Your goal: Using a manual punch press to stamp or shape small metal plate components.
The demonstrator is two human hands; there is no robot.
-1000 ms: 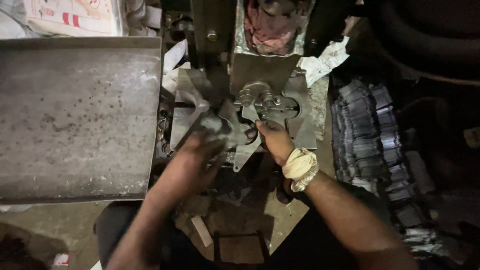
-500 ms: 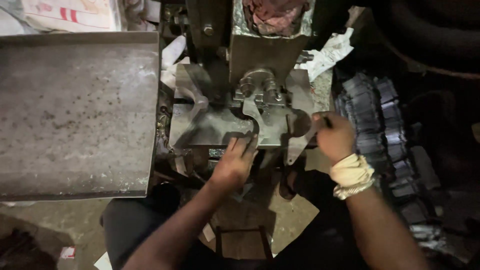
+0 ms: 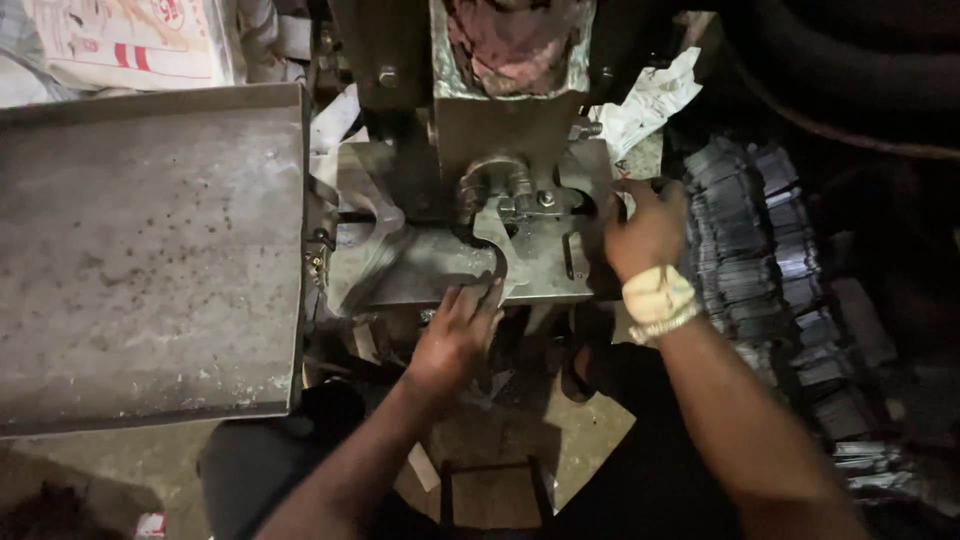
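You work at a dark, greasy press bed (image 3: 420, 275) beside a gray metal table (image 3: 150, 260) — your left hand (image 3: 455, 335) rests with loose fingers on the bed edge, while your right hand (image 3: 645, 230) reaches toward stacked metal pieces (image 3: 750, 270), its fingers hidden, so I cannot tell their grip.

Dull grey metal tray (image 3: 150, 270), scuffed; crumpled white paper (image 3: 650, 100)

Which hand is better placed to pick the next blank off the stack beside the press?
Right. The right hand is at the press bed's right edge, next to the stacked blanks; the left hand rests at the bed's front edge, farther away.
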